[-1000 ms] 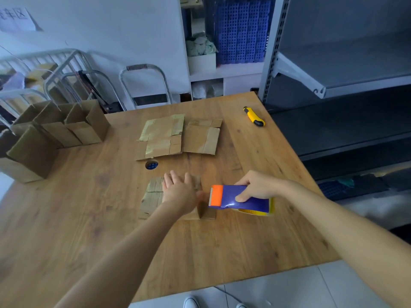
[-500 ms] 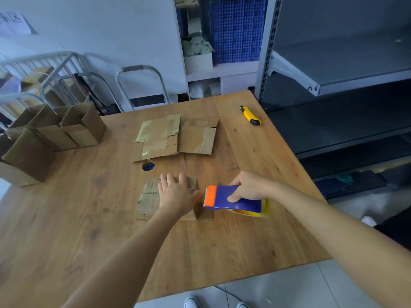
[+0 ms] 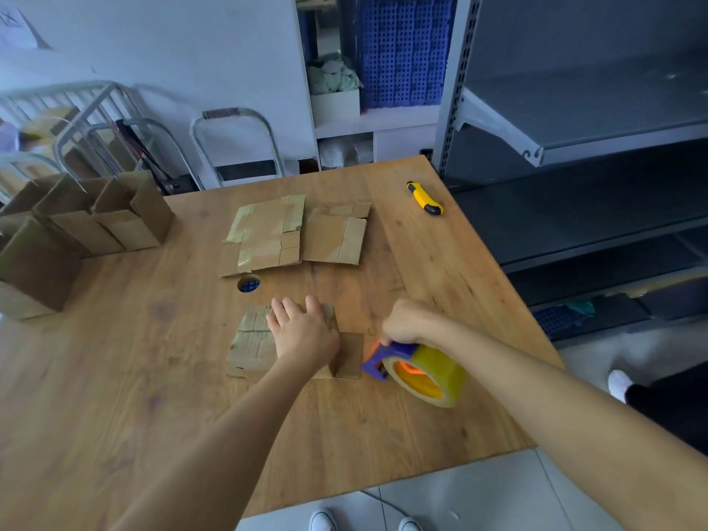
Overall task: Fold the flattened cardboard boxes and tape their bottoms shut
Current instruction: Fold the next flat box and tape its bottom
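Note:
A small folded cardboard box (image 3: 253,344) lies on the wooden table (image 3: 115,396) near its middle. My left hand (image 3: 302,331) presses flat on top of it, fingers straight. My right hand (image 3: 408,323) grips the purple handle of a tape dispenser (image 3: 417,371) holding a yellow-cored roll of clear tape, tilted down just right of the box's side flap (image 3: 349,356). Two flattened boxes (image 3: 268,235) (image 3: 335,237) lie farther back on the table.
Several folded open boxes (image 3: 95,220) stand at the table's far left. A yellow utility knife (image 3: 424,198) lies at the far right corner. A round cable hole (image 3: 249,284) sits behind the box. Grey metal shelving (image 3: 574,147) stands to the right.
My right hand has swung the tape dispenser off the box top, down and to the right, so the roll now faces me. My left hand stays pressed on the box.

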A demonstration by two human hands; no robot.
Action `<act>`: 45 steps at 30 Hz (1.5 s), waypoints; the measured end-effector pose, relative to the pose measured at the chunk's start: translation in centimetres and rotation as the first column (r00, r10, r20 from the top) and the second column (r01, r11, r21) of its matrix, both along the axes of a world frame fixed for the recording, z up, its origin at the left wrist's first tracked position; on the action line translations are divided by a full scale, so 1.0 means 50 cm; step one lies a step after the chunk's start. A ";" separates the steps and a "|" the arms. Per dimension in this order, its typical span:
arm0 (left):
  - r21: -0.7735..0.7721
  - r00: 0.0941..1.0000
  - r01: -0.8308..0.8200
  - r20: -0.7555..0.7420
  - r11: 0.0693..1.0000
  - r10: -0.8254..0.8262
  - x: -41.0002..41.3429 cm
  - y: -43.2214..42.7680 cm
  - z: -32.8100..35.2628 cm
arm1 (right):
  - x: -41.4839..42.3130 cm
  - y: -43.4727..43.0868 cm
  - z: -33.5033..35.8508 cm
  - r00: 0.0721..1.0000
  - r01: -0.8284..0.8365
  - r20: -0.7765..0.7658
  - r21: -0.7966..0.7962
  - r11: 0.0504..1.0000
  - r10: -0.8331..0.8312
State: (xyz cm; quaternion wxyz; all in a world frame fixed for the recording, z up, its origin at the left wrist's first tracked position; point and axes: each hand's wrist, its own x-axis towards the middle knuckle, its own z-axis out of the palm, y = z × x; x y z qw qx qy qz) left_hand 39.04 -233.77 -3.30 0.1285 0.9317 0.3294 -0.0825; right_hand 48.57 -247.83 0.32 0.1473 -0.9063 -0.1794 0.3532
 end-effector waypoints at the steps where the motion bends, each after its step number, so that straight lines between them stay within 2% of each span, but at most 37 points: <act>1: 0.004 1.000 0.002 0.002 1.000 -0.002 0.000 0.000 -0.001 | 0.003 -0.018 -0.015 1.000 0.000 -0.005 -0.011 1.000 0.000; 5: 0.012 1.000 0.020 -0.004 1.000 -0.020 -0.002 0.002 -0.001 | 0.015 -0.081 -0.040 0.998 -0.048 -0.047 0.081 0.996 0.051; 8: 0.018 0.999 0.039 0.006 0.999 -0.039 -0.005 0.007 0.007 | -0.003 -0.097 -0.043 0.989 -0.139 0.057 0.062 0.988 0.136; 13: 0.035 1.000 0.014 -0.020 0.999 -0.013 0.001 -0.006 0.012 | -0.027 -0.154 -0.038 0.992 -0.114 0.075 0.111 0.987 0.106; 15: 0.056 1.000 -0.007 -0.018 0.998 0.008 0.008 -0.015 0.009 | -0.024 -0.184 -0.027 0.981 -0.126 0.165 0.136 0.983 0.103; 19: 0.104 1.000 -0.030 -0.003 0.994 0.031 0.013 -0.024 -0.001 | -0.031 -0.217 -0.083 0.899 -0.195 0.420 0.133 0.972 0.123; 23: 0.142 1.000 -0.024 0.003 0.990 0.024 0.008 -0.023 -0.006 | -0.057 -0.239 -0.166 0.726 -0.356 0.627 -0.010 0.934 0.283; 27: 0.162 0.999 -0.035 -0.012 0.986 0.037 0.013 -0.029 -0.016 | -0.076 -0.249 -0.186 0.618 -0.341 0.744 -0.039 0.939 0.255; 30: 0.149 0.999 -0.051 -0.009 0.988 0.053 0.018 -0.033 -0.013 | -0.089 -0.226 -0.162 0.624 -0.261 0.761 -0.008 0.965 0.175; 31: 0.142 0.999 -0.043 -0.014 0.989 0.045 0.016 -0.031 -0.012 | -0.097 -0.208 -0.148 0.644 -0.247 0.754 0.046 0.968 0.128; 32: 0.132 0.999 -0.032 -0.016 0.991 0.035 0.012 -0.025 -0.013 | -0.107 -0.184 -0.132 0.706 -0.236 0.705 0.141 0.961 0.070; 33: 0.098 1.000 -0.030 -0.004 0.995 0.031 0.007 -0.015 -0.009 | -0.118 -0.153 -0.114 0.794 -0.216 0.608 0.251 0.944 0.020; 35: -0.047 0.996 -0.040 0.083 0.998 0.044 -0.003 0.011 0.004 | -0.140 -0.081 -0.075 0.950 -0.081 0.302 0.489 0.868 -0.081; 37: -0.128 0.987 -0.021 0.155 0.992 0.041 -0.020 0.034 0.021 | -0.157 -0.004 -0.048 0.989 0.133 -0.027 0.609 0.782 -0.147; 38: -0.116 0.985 -0.001 0.172 0.993 0.021 -0.030 0.042 0.029 | -0.160 0.035 -0.041 0.974 0.222 -0.113 0.623 0.750 -0.195; 39: -0.101 0.983 0.017 0.182 0.995 0.002 -0.038 0.048 0.034 | -0.158 0.068 -0.034 0.959 0.278 -0.136 0.617 0.736 -0.248; 41: -0.103 0.978 0.010 0.208 0.995 0.011 -0.053 0.059 0.036 | -0.147 0.116 -0.031 0.939 0.316 -0.071 0.566 0.762 -0.337; 43: -0.107 0.970 -0.012 0.239 0.994 0.038 -0.066 0.073 0.027 | -0.137 0.140 -0.043 0.932 0.326 -0.025 0.499 0.803 -0.363; 45: -0.020 0.980 -0.079 0.179 0.997 0.081 -0.078 0.096 0.012 | -0.135 0.147 -0.064 0.936 0.336 -0.050 0.432 0.837 -0.350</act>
